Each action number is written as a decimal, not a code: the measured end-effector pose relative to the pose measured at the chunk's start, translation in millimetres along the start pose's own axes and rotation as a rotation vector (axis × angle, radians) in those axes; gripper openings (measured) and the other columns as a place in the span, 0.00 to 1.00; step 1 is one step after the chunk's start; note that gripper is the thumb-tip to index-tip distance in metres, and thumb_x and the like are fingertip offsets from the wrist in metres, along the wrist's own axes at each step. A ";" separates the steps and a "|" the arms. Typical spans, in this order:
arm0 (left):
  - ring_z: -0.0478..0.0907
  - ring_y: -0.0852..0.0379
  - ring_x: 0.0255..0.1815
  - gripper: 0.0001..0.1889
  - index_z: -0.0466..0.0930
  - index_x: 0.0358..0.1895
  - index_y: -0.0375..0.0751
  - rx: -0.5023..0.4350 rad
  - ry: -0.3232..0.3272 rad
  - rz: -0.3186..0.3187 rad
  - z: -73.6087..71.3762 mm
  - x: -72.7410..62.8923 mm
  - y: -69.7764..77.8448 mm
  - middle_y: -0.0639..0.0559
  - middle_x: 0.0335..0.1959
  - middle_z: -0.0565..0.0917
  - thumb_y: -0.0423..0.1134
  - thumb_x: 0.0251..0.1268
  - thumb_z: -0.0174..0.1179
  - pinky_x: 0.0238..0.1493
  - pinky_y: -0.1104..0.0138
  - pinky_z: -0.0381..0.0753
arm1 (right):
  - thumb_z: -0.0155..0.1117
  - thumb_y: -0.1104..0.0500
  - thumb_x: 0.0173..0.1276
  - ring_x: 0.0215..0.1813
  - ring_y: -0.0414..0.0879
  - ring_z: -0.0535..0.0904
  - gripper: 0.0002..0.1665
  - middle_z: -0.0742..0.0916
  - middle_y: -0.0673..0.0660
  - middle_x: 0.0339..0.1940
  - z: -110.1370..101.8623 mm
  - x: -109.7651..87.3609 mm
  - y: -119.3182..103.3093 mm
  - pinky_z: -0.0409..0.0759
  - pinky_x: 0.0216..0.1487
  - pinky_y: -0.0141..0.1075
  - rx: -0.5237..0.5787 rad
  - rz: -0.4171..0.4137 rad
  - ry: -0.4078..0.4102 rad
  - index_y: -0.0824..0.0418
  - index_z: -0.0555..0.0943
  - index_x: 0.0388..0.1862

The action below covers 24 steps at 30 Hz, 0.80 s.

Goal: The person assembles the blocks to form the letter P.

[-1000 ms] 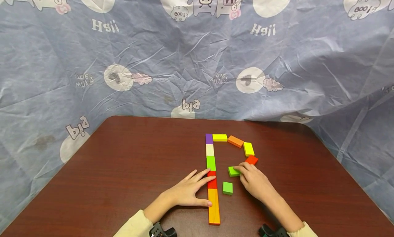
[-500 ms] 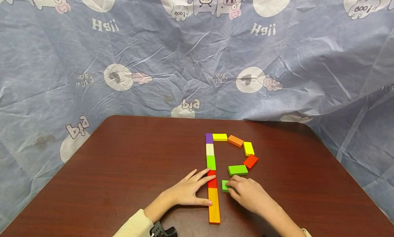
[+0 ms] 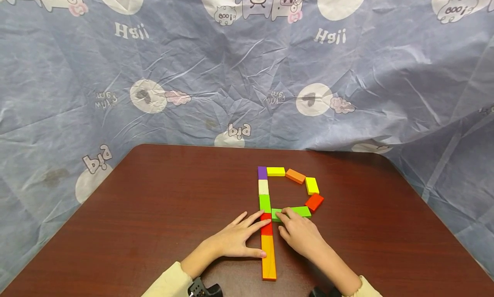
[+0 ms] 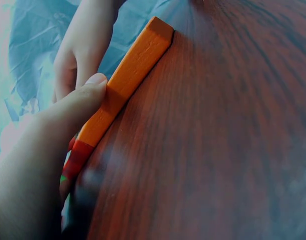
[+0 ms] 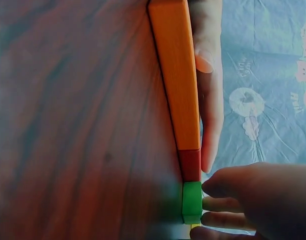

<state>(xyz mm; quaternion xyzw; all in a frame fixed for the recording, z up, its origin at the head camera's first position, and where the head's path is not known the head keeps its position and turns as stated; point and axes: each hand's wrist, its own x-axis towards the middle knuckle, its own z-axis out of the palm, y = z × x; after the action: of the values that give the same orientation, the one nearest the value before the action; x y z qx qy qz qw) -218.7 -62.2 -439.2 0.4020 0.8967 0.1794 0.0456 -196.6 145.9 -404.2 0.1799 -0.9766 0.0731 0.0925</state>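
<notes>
Flat coloured blocks form a P-like outline. The left hand [image 3: 237,241] lies with its fingers spread along the straight column, two fingertips at the red block [image 3: 267,229] and the thumb on the long orange block [image 3: 268,267]. At the column's right side sits a small green block [image 3: 275,218], touched from above by the right hand's [image 3: 302,236] bent fingertips. A longer green block [image 3: 302,211] continues the line to the right, partly covered by that hand. In the right wrist view, fingertips meet the top of the small green block [image 5: 191,202].
Up the column come a lighter green block [image 3: 264,202], a white block [image 3: 263,187] and a purple block [image 3: 262,173]. The curve has yellow [image 3: 275,172], orange [image 3: 295,176], yellow [image 3: 312,186] and red [image 3: 314,202] blocks. A printed cloth [image 3: 231,74] hangs behind the brown table [image 3: 173,194].
The right hand left the longer green block, reached the small green block and moved it away from the person and left, against the column. The left hand stayed in place.
</notes>
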 end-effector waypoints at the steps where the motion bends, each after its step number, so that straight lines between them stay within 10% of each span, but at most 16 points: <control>1: 0.49 0.53 0.73 0.41 0.44 0.71 0.65 -0.004 -0.003 0.000 0.5 0.2 0.1 0.56 0.74 0.44 0.71 0.54 0.46 0.73 0.54 0.44 | 0.62 0.56 0.59 0.38 0.49 0.80 0.21 0.79 0.54 0.48 0.3 0.8 0.7 0.79 0.40 0.45 0.009 0.001 -0.006 0.60 0.78 0.52; 24: 0.49 0.53 0.73 0.41 0.43 0.71 0.67 -0.014 -0.021 -0.007 0.3 1.8 -0.4 0.57 0.74 0.42 0.72 0.54 0.45 0.73 0.53 0.44 | 0.60 0.56 0.61 0.54 0.51 0.75 0.18 0.80 0.53 0.51 7.0 -10.1 44.9 0.72 0.47 0.49 0.072 0.031 0.134 0.55 0.79 0.51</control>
<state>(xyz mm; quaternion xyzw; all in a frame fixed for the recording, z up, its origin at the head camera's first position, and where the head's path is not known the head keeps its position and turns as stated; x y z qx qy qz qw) -220.1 -61.0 -439.5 0.4002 0.8964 0.1815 0.0583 -204.8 189.6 -418.0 0.1625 -0.9677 0.1216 0.1499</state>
